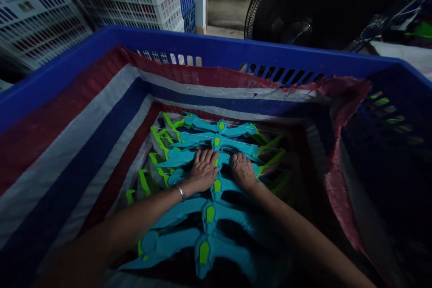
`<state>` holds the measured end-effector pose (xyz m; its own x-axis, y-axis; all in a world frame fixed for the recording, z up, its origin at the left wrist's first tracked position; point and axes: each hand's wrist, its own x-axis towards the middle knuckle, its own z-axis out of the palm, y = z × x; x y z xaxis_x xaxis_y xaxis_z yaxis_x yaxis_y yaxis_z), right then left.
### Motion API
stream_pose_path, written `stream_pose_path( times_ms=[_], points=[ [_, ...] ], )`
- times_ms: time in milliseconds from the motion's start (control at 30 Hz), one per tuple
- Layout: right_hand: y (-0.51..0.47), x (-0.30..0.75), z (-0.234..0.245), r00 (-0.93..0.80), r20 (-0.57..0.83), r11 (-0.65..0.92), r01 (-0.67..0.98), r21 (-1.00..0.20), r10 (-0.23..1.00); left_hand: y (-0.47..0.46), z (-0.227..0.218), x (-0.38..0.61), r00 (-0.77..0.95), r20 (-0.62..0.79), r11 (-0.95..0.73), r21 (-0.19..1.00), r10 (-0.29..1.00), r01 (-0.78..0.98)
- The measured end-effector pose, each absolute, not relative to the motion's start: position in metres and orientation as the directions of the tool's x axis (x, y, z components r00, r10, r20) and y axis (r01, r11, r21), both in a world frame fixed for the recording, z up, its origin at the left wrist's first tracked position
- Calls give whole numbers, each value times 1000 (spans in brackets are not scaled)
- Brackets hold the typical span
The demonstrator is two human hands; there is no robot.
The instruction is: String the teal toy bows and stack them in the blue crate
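Several toy bows in turquoise and lime green lie in an overlapping row down the middle of a blue crate [189, 40]. Thin pale strings run across the far ones. My left hand [204, 171], with a silvery bracelet at the wrist, rests flat on a toy bow [178, 157] in the row, its fingers stretched out beside the green centre piece. On the other side of that centre, my right hand [243, 170] has its fingers curled over the right limb of the bow. The fingertips of the right hand are partly hidden.
Red, white and blue striped sheeting [111, 112] lines the crate, its torn edge folded over at the right. White plastic crates [124, 0] stand behind at the left. A large black fan [297, 9] is beyond the far rim. The right side is dark.
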<state>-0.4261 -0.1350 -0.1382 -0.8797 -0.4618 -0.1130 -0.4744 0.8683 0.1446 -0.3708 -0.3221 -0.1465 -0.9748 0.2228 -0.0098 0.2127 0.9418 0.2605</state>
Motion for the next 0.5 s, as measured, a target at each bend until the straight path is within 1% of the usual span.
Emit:
stream_pose_path(
  times_ms=[100,267,333,500],
  points=[
    [-137,-427,-138,-885,-129,877,-462,129,-447,-323,-141,-372,-975,-22,945,253,219,207],
    [-137,-428,-138,-887,-117,879,-460,125,-447,-325,-134,-377,-970,14,937,257,243,238],
    [-135,-427,-137,-890,-125,885,-451,112,-438,-323,-133,-378,-969,3,938,248,249,242],
    [-146,-425,-122,-878,-250,899,-434,57,-408,-321,-131,-378,-971,-74,957,200,227,209]
  ],
)
